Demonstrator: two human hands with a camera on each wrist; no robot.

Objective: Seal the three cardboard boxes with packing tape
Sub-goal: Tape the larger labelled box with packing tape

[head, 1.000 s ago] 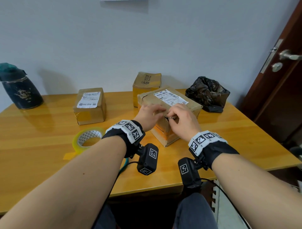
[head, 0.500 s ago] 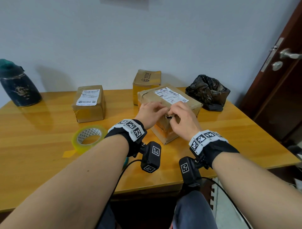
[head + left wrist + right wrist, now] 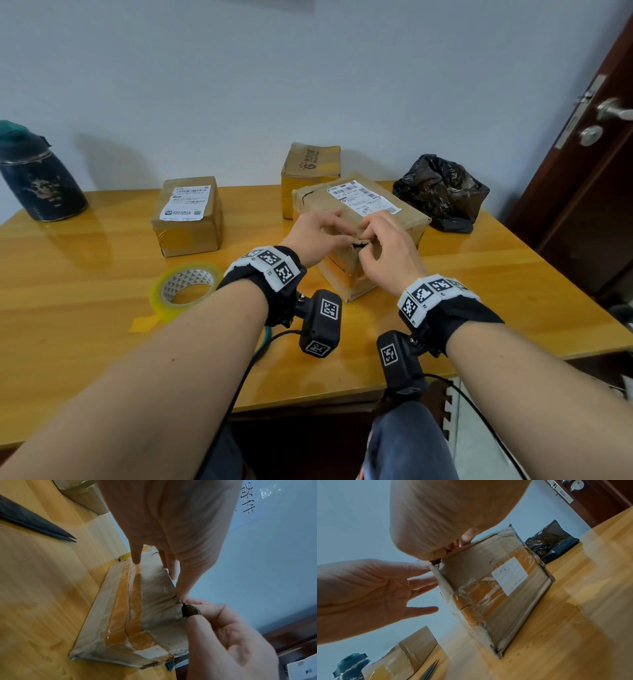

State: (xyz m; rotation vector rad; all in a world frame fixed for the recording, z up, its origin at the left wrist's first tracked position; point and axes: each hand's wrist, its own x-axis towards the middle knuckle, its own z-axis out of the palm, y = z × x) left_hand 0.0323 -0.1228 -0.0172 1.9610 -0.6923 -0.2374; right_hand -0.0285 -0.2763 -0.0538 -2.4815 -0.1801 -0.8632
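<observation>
The room is bright with soft, even light. In the head view the shiny worktop (image 3: 85,281) shows pale glare near its far edge and by its right edge. The dark jug (image 3: 37,178) at the far left corner throws a faint grey shadow on the wall (image 3: 308,85) to its right. The boxes lay small soft shadows beside them. The head view is sharp in the middle, and the forearms bulge wide at the bottom corners, where the picture bends. Both wrist views are tilted and dimmer. The left hand (image 3: 168,520) and the right hand (image 3: 447,513) look huge, pale and blurry up close. The worktop there is smeared and soft.
</observation>
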